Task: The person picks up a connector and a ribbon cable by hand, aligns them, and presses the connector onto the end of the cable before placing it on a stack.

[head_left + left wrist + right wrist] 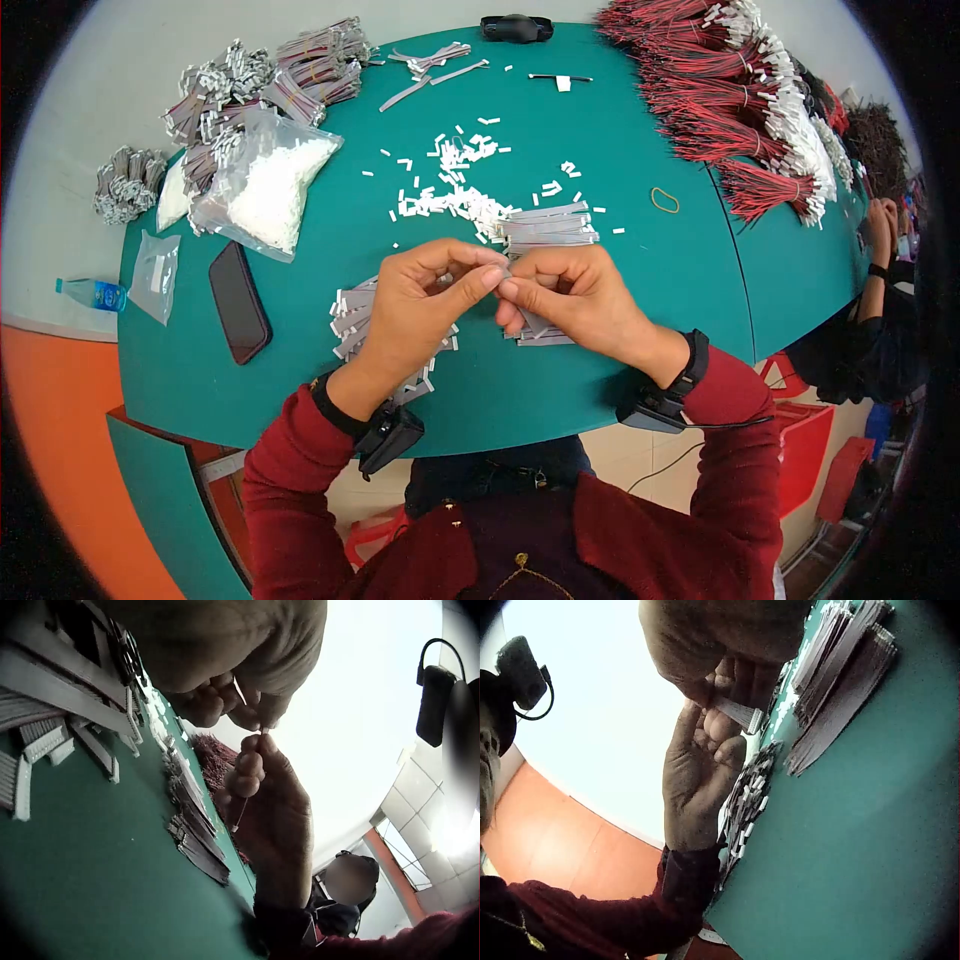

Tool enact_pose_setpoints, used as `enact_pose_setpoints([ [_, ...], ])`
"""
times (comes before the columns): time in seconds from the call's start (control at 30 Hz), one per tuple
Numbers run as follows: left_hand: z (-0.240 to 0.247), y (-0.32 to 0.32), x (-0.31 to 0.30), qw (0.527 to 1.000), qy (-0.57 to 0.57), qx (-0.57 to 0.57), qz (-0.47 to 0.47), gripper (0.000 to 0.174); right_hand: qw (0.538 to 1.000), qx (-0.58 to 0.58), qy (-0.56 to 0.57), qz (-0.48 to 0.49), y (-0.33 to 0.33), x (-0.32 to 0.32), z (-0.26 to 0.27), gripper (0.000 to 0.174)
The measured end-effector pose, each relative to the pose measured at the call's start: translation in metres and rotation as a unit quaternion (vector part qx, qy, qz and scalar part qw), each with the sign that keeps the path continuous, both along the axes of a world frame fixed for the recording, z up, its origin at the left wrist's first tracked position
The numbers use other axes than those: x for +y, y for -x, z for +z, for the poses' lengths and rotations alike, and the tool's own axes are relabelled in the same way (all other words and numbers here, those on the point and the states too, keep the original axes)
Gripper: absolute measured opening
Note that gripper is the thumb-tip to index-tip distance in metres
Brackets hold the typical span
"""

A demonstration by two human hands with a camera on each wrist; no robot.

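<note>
Both hands meet above the green table, fingertips almost touching. The left hand (415,300) and the right hand (585,305) pinch a small grey ribbon cable between thumbs and index fingers. In the right wrist view that ribbon cable (735,712) shows a white connector at its end beside the left palm. Beneath the left hand lies a pile of grey cables with white ends (352,320). Beyond the right hand is a stack of grey ribbon cables (550,226). Small white connectors (465,200) are scattered past the hands.
At the left are a dark phone (240,302), a bag of white pieces (275,190), a bottle (92,294) and cable bundles (215,90). Red wire bundles (715,95) fill the back right, near a rubber band (664,200). Another person's arm (876,250) shows at far right.
</note>
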State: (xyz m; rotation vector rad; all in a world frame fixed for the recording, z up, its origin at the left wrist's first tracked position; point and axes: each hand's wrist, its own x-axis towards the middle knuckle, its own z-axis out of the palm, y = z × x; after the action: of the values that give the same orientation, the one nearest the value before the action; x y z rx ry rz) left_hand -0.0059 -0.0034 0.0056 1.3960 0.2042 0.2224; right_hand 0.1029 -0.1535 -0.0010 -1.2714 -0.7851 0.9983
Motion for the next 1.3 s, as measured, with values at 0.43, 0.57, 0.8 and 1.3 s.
enact_pose_setpoints([
  [0.43, -0.010, 0.001, -0.005, 0.999, -0.025, -0.026, 0.038, 0.007, 1.000, 0.005, 0.016, -0.016, 0.005, 0.000, 0.002, 0.018],
  [0.57, -0.008, -0.001, -0.004, 1.000, 0.007, -0.002, 0.013, 0.009, 0.999, 0.002, 0.035, -0.025, 0.000, -0.001, 0.001, 0.020],
  [0.8, 0.015, -0.016, 0.043, 0.962, -0.254, -0.032, 0.098, 0.012, 0.999, 0.011, 0.012, -0.047, -0.007, -0.001, 0.000, 0.019],
  [1.3, -0.016, -0.032, 0.090, 0.764, -0.638, 0.059, 0.072, 0.009, 1.000, -0.005, 0.015, -0.026, -0.010, -0.003, 0.000, 0.018],
])
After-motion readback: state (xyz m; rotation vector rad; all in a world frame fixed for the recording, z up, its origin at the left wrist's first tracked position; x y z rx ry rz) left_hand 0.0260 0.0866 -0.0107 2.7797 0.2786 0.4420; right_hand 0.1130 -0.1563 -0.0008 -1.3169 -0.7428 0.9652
